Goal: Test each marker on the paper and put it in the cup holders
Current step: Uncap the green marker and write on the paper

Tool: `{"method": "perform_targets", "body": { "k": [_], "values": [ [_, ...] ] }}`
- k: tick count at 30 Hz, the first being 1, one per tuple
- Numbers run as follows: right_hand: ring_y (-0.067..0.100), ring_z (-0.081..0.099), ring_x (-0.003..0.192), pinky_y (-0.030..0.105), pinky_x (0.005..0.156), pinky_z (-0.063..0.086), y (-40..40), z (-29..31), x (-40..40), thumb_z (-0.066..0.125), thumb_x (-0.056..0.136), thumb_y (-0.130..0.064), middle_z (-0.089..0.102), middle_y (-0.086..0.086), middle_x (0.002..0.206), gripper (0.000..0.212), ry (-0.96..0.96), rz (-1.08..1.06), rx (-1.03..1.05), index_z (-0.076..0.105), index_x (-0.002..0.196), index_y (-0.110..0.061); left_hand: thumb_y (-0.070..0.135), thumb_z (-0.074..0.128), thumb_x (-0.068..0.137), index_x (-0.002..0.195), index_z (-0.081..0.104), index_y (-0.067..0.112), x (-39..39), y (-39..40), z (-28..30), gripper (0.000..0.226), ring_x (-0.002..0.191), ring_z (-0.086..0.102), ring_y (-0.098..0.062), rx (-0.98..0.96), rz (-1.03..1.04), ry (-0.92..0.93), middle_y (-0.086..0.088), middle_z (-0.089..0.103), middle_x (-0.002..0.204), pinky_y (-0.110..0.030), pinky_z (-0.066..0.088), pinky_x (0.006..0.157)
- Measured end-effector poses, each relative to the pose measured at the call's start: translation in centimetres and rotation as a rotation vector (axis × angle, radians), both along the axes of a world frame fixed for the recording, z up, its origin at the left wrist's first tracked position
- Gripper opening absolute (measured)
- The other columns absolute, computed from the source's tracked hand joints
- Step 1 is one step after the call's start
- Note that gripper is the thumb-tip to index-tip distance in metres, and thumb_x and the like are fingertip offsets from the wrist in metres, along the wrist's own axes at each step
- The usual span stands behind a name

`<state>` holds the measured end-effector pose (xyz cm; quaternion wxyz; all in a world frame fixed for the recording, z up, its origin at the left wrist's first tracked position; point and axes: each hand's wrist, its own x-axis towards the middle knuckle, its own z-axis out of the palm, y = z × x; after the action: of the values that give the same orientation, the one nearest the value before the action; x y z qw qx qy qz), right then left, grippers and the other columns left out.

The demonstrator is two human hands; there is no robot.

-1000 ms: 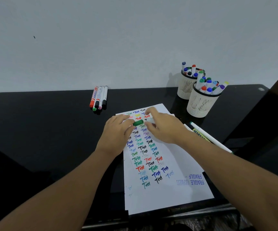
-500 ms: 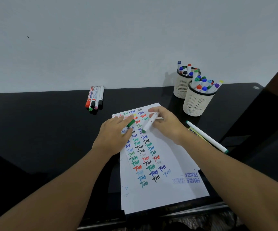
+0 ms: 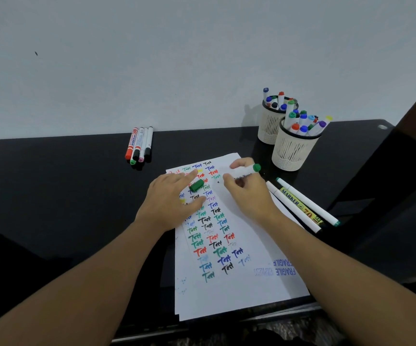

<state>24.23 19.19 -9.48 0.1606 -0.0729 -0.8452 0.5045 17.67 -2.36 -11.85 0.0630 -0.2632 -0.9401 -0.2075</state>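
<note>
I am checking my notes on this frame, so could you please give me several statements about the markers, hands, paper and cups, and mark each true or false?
1. The right hand holds a white marker with a green end. True.
2. The left hand holds the green cap. True.
3. Both cups are empty. False: both hold many markers.
4. Four markers lie side by side near the wall. True.
5. The paper is blank. False: rows of coloured "Test" marks cover it.
6. No markers lie right of the paper. False: three markers lie there.
</note>
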Motion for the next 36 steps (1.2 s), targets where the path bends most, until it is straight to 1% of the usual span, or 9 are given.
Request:
{"method": "perform_targets", "body": {
  "k": [1, 3, 5, 9, 15, 26, 31, 34, 36],
  "values": [
    [0.002, 0.059, 0.066, 0.018, 0.062, 0.046, 0.14, -0.02, -0.20, 0.067, 0.099, -0.029, 0.062, -0.011, 0.075, 0.011, 0.011, -0.014, 0.000, 0.060, 0.106, -0.025, 0.078, 0.046, 0.084, 0.154, 0.035, 0.040, -0.03, 0.03, 0.00, 0.080, 0.141, 0.039, -0.018, -0.017, 0.001, 0.003, 0.005, 0.049, 0.151, -0.045, 0.027, 0.119],
    [0.003, 0.066, 0.085, 0.022, 0.075, 0.055, 0.43, -0.20, -0.59, 0.071, 0.097, -0.033, 0.068, -0.015, 0.090, 0.011, 0.001, -0.038, -0.028, 0.065, 0.103, -0.026, 0.083, 0.037, 0.082, 0.155, 0.028, 0.044, -0.07, 0.23, 0.02, 0.084, 0.147, 0.031, -0.020, -0.074, 0.004, -0.017, 0.003, 0.041, 0.158, -0.048, 0.021, 0.122],
    [0.006, 0.067, 0.090, 0.029, 0.083, 0.059, 0.58, -0.50, -0.82, 0.072, 0.096, -0.036, 0.069, -0.015, 0.094, 0.012, -0.025, -0.046, -0.073, 0.068, 0.103, -0.027, 0.085, 0.037, 0.084, 0.156, 0.019, 0.047, -0.08, 0.45, 0.19, 0.084, 0.153, 0.018, -0.021, -0.122, 0.012, -0.080, 0.003, 0.029, 0.164, -0.049, 0.010, 0.125],
    [0.007, 0.067, 0.091, 0.034, 0.085, 0.058, 0.54, -0.93, -0.85, 0.068, 0.098, -0.039, 0.067, -0.019, 0.094, 0.014, -0.046, -0.024, -0.063, 0.070, 0.101, -0.026, 0.087, 0.036, 0.082, 0.157, 0.018, 0.046, 0.06, 0.57, 0.69, 0.087, 0.155, 0.011, -0.019, -0.155, 0.010, -0.136, 0.004, 0.021, 0.167, -0.047, 0.002, 0.125],
    [0.017, 0.068, 0.092, 0.047, 0.091, 0.057, 0.21, -0.75, -0.55, 0.058, 0.103, -0.044, 0.069, -0.004, 0.098, 0.032, -0.150, -0.037, 0.007, 0.070, 0.093, -0.016, 0.088, 0.034, 0.082, 0.157, 0.020, 0.045, 0.02, 0.53, 0.49, 0.087, 0.155, 0.010, -0.018, -0.179, 0.018, -0.131, 0.006, 0.020, 0.167, -0.047, 0.002, 0.125],
    [0.016, 0.067, 0.094, 0.048, 0.093, 0.057, -0.08, -0.67, -0.77, 0.058, 0.102, -0.047, 0.069, -0.005, 0.100, 0.031, -0.200, -0.034, 0.053, 0.071, 0.094, -0.019, 0.088, 0.033, 0.082, 0.157, 0.021, 0.044, 0.05, 0.57, 0.57, 0.087, 0.155, 0.011, -0.018, -0.214, 0.023, -0.132, 0.006, 0.019, 0.167, -0.048, 0.003, 0.125],
    [0.014, 0.067, 0.091, 0.045, 0.091, 0.058, -0.31, -0.38, -0.41, 0.058, 0.103, -0.043, 0.070, -0.005, 0.098, 0.025, -0.180, -0.021, 0.089, 0.069, 0.107, -0.021, 0.088, 0.033, 0.082, 0.157, 0.021, 0.044, 0.02, 0.56, 0.55, 0.088, 0.155, 0.011, -0.018, -0.217, 0.024, -0.134, 0.005, 0.020, 0.167, -0.048, 0.004, 0.126],
    [0.019, 0.068, 0.089, 0.048, 0.090, 0.058, -0.09, -0.40, -0.41, 0.057, 0.103, -0.044, 0.071, 0.003, 0.095, 0.033, -0.194, -0.083, 0.079, 0.070, 0.098, -0.013, 0.089, 0.032, 0.082, 0.157, 0.021, 0.044, 0.05, 0.58, 0.57, 0.088, 0.155, 0.010, -0.018, -0.227, 0.024, -0.136, 0.006, 0.019, 0.167, -0.048, 0.003, 0.126],
    [0.019, 0.068, 0.091, 0.050, 0.091, 0.057, -0.08, -0.39, -0.46, 0.058, 0.102, -0.045, 0.071, 0.002, 0.099, 0.035, -0.200, -0.079, 0.067, 0.070, 0.093, -0.014, 0.088, 0.033, 0.082, 0.157, 0.021, 0.044, 0.05, 0.63, 0.67, 0.088, 0.155, 0.010, -0.018, -0.226, 0.024, -0.140, 0.005, 0.019, 0.167, -0.048, 0.003, 0.126]
  ]
}}
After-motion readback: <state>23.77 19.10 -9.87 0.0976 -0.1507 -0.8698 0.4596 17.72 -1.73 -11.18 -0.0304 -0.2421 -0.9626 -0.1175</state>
